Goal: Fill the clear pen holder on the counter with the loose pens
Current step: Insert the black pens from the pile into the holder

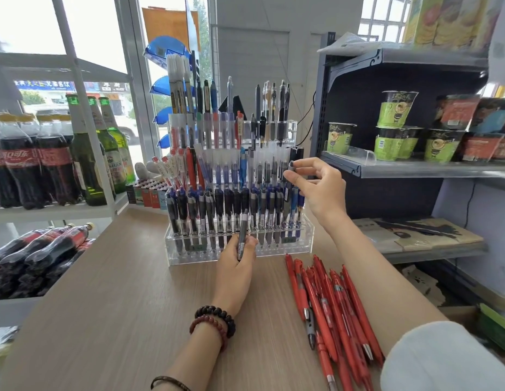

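A clear tiered pen holder [307, 238] stands at the back of the wooden counter, its rows packed with several black, blue and red pens. My left hand [235, 263] is in front of the lowest tier and grips a dark grey pen [242, 235] held upright. My right hand [316, 184] is raised at the holder's right side, thumb and fingers pinched on the top of a dark pen [288, 179] that stands in the right end of the rows. A pile of several loose red pens [330, 306] lies on the counter at the right, below my right forearm.
A white rack on the left holds cola bottles [25, 165] and green beer bottles [98, 153]. Lighters [146, 194] sit behind the holder's left side. A dark shelf [415, 167] with green noodle cups stands on the right. Bare wooden counter [118, 292] lies front left.
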